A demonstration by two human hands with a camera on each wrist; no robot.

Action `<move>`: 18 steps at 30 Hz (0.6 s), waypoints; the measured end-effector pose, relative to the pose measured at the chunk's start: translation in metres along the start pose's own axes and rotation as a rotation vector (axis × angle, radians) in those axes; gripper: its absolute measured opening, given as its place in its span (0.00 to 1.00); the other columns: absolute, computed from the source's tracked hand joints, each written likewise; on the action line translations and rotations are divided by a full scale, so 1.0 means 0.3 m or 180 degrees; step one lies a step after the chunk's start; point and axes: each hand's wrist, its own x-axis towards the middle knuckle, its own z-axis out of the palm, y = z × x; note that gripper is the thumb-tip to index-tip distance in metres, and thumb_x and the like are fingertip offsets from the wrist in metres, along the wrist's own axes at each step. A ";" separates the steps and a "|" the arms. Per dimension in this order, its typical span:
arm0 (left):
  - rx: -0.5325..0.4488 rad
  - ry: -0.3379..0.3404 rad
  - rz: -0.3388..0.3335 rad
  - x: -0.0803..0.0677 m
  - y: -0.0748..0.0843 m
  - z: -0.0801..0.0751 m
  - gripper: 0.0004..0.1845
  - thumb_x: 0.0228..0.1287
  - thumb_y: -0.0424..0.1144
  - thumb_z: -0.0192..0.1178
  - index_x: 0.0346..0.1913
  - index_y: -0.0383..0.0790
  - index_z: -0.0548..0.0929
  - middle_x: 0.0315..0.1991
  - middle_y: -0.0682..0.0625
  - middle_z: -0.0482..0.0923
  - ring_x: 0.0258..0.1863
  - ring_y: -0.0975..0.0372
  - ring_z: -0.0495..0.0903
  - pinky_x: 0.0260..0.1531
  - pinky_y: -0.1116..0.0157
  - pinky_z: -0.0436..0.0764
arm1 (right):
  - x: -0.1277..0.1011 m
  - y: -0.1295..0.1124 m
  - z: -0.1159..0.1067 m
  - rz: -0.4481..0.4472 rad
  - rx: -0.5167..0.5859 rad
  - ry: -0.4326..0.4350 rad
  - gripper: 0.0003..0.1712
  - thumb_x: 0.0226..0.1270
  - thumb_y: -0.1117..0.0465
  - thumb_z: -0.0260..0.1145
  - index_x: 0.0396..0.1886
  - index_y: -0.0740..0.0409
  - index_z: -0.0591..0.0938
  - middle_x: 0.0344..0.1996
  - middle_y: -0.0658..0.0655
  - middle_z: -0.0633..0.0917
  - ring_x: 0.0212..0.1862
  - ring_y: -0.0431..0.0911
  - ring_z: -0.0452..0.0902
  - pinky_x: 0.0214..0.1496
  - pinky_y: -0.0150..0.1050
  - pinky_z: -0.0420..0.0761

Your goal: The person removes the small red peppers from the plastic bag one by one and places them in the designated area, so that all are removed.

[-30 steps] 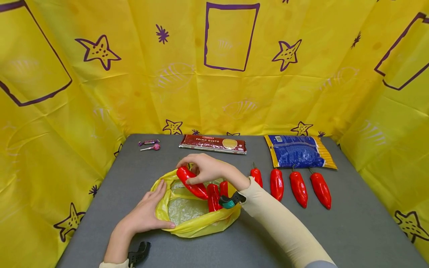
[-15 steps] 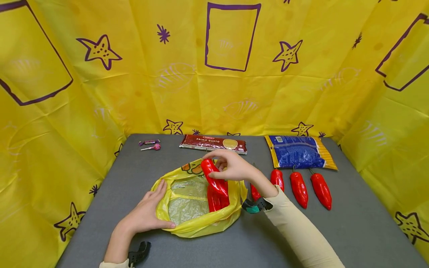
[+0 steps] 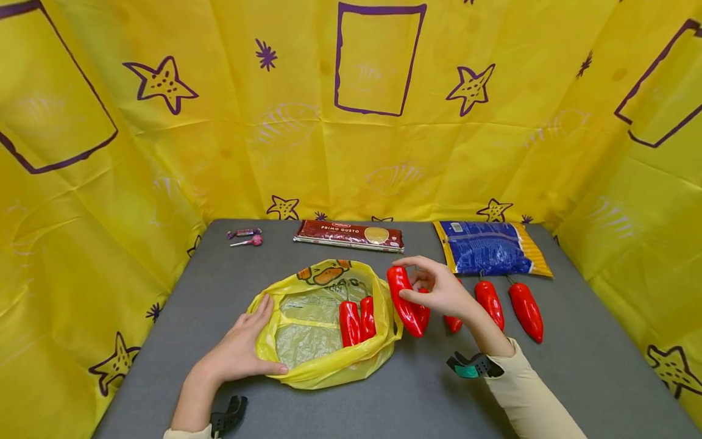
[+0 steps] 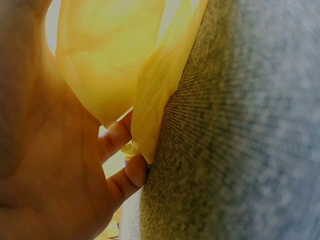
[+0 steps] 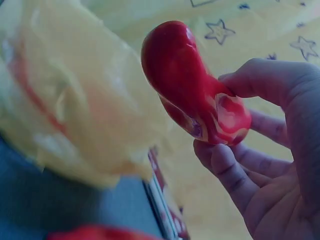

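Observation:
My right hand [image 3: 439, 289] pinches a red pepper [image 3: 404, 305] between thumb and fingers, just to the right of the yellow plastic bag [image 3: 329, 372]. In the right wrist view the glossy pepper [image 5: 175, 65] is tilted, with the fingertips around its lower part. Spread along the bag's left rim, my left hand [image 3: 236, 347] has long, straight fingers outside and the thumb at the front. Yellow plastic [image 4: 105, 60] drapes beside its palm in the left wrist view. Inside the open bag lie two red peppers [image 3: 350, 324], side by side at the right.
Behind the held pepper another pepper [image 3: 424, 311] partly shows. Further right, several peppers lie in a row, the last one [image 3: 525, 311] uncovered. At the back are a brown Primo Gusto packet [image 3: 348, 236], a blue-and-yellow bag [image 3: 485, 247], a lollipop [image 3: 253, 241] and a wrapped candy [image 3: 244, 233].
My right hand has carried the pepper rightward from over the bag's opening to beyond its right rim. The two peppers inside show again. My left hand has stayed at the rim.

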 end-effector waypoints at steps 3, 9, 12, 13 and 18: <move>-0.0004 0.0000 0.0023 0.000 0.005 -0.001 0.77 0.42 0.72 0.79 0.86 0.34 0.49 0.87 0.37 0.42 0.74 0.39 0.61 0.67 0.33 0.67 | -0.071 0.031 -0.024 0.0052 -0.0007 0.0149 0.30 0.66 0.66 0.77 0.68 0.58 0.81 0.48 0.59 0.85 0.38 0.48 0.84 0.40 0.37 0.86; 0.0004 0.0012 0.0028 -0.003 0.006 0.000 0.77 0.42 0.73 0.79 0.86 0.34 0.49 0.87 0.38 0.42 0.74 0.40 0.61 0.67 0.34 0.67 | -0.208 0.071 -0.037 0.0210 -0.0112 0.0403 0.29 0.65 0.67 0.76 0.67 0.58 0.81 0.37 0.58 0.85 0.33 0.45 0.82 0.32 0.37 0.84; 0.0009 0.0020 0.0013 -0.004 0.002 0.001 0.77 0.42 0.73 0.79 0.86 0.35 0.49 0.87 0.39 0.42 0.74 0.40 0.61 0.67 0.34 0.67 | -0.261 0.087 -0.031 0.0398 -0.0145 0.0466 0.29 0.65 0.66 0.77 0.66 0.57 0.82 0.35 0.57 0.84 0.32 0.44 0.81 0.32 0.36 0.84; 0.0018 0.0024 0.0015 -0.004 0.002 0.001 0.77 0.42 0.73 0.79 0.86 0.35 0.49 0.87 0.39 0.42 0.74 0.40 0.61 0.67 0.34 0.67 | -0.275 0.092 -0.027 0.0443 -0.0122 0.0473 0.29 0.65 0.65 0.78 0.66 0.57 0.82 0.34 0.57 0.85 0.32 0.45 0.82 0.33 0.35 0.84; 0.0051 0.0038 0.0034 -0.002 0.002 -0.001 0.77 0.42 0.73 0.78 0.86 0.34 0.49 0.87 0.38 0.43 0.72 0.41 0.62 0.66 0.35 0.68 | -0.321 0.106 0.003 0.0581 -0.0198 0.0524 0.29 0.63 0.64 0.80 0.65 0.56 0.83 0.35 0.57 0.85 0.32 0.43 0.81 0.36 0.34 0.84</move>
